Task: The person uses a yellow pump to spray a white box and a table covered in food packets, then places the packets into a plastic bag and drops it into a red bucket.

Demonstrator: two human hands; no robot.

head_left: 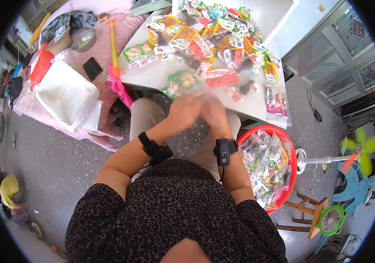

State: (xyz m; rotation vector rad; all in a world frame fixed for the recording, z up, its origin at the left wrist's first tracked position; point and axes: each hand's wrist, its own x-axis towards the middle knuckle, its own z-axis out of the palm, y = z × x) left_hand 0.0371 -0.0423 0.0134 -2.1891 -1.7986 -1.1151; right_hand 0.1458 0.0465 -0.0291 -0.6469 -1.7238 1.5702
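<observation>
My left hand [186,108] and my right hand [214,109] are close together at the near edge of the white table [148,75]. Both are closed, with slightly blurred fingers pinching the near end of a clear plastic bag [182,83]. Green print and pale beige pieces show in that bag. Just beyond my right hand lies a red-and-white packet [221,78]. Many small food packets [200,46] with colourful labels are heaped over the far part of the table. The exact grip of my fingertips is hidden.
At my right, a red tub [293,162] on the floor is full of packets. A pink-covered surface [108,44] on the left bears a white sheet [67,96], a black flat object [92,69] and a metal bowl [83,40]. A fan [359,149] stands farther right.
</observation>
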